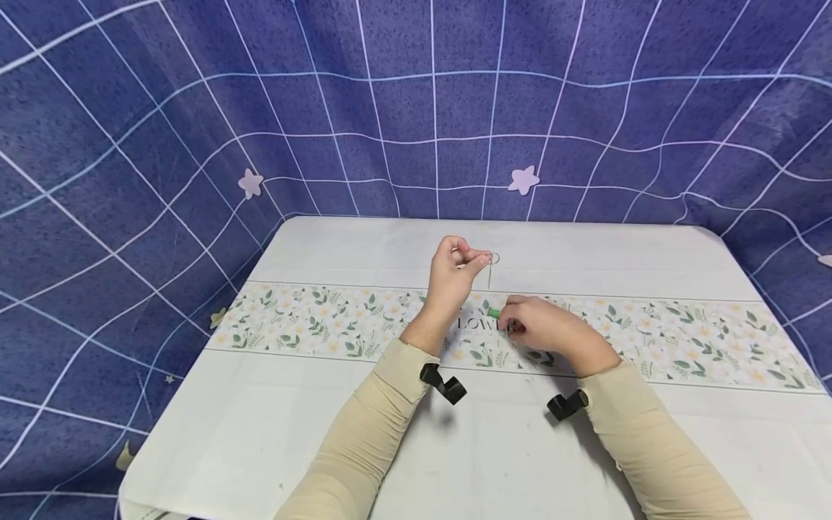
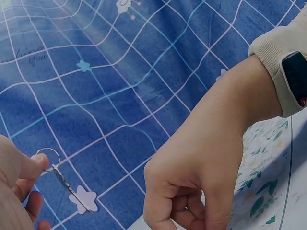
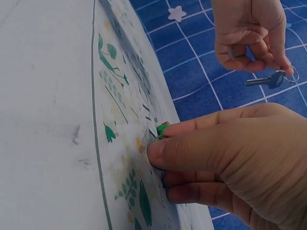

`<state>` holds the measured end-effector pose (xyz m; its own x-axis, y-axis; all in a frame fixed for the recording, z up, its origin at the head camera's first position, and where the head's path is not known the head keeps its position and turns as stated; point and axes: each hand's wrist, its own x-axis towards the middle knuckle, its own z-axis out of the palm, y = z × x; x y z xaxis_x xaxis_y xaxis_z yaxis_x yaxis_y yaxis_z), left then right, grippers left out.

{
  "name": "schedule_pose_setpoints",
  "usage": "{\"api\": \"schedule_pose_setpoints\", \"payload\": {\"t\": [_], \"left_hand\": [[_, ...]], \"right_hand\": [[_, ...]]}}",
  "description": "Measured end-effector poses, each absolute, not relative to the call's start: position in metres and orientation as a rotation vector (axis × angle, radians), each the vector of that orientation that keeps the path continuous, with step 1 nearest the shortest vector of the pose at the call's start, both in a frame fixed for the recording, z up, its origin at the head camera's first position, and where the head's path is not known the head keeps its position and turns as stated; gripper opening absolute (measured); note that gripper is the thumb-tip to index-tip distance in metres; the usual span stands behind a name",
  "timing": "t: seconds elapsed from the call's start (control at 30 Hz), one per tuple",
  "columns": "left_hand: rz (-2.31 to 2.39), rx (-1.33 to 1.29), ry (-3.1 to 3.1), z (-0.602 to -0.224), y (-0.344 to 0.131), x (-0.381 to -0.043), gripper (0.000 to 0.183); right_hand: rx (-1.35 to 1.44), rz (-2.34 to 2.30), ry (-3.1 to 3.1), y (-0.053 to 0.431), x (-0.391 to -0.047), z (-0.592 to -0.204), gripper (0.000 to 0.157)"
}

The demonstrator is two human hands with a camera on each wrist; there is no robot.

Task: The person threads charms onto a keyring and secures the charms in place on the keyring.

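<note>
My left hand (image 1: 451,273) is raised over the far part of the table, pinching a thin metal ring between thumb and fingertips. From the ring hangs a metal key (image 3: 269,80), seen side-on in the right wrist view and dangling in the left wrist view. Lower and to the right, my right hand (image 1: 542,323) is down at the printed band of the tablecloth. Its thumb and forefinger pinch a small green object (image 3: 163,127) with a bit of red on top and what looks like a thin ring beside it. The fingers hide most of that object.
A white tablecloth (image 1: 273,426) covers the table, with a floral band (image 1: 676,339) and dark lettering across it. Behind and to the left hangs a blue grid-patterned curtain (image 1: 403,108) with pale stars. Black wrist mounts sit on both sleeves.
</note>
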<state>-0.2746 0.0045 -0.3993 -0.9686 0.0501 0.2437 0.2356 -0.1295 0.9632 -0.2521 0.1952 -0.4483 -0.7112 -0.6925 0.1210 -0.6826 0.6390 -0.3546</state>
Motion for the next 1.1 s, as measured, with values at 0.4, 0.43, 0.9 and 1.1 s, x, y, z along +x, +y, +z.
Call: {"api": "schedule_pose_setpoints", "payload": {"t": [0.4, 0.43, 0.9, 1.1], "left_hand": [[-2.236, -0.346, -1.992, -0.4, 0.004, -0.276, 0.029], [-2.238, -0.347, -1.993, -0.4, 0.004, -0.276, 0.029], [-2.245, -0.332, -1.997, -0.4, 0.004, -0.277, 0.03], [-2.243, -0.345, -2.019, -0.401, 0.003, -0.278, 0.029]], "right_hand": [[-1.218, -0.607, 2.842, 0.199, -0.253, -0.449, 0.022], [-1.219, -0.604, 2.848, 0.199, -0.253, -0.449, 0.022], [-1.111, -0.964, 2.763, 0.205, -0.257, -0.45, 0.02], [-0.955, -1.146, 2.701, 0.208, -0.259, -0.447, 0.014]]}}
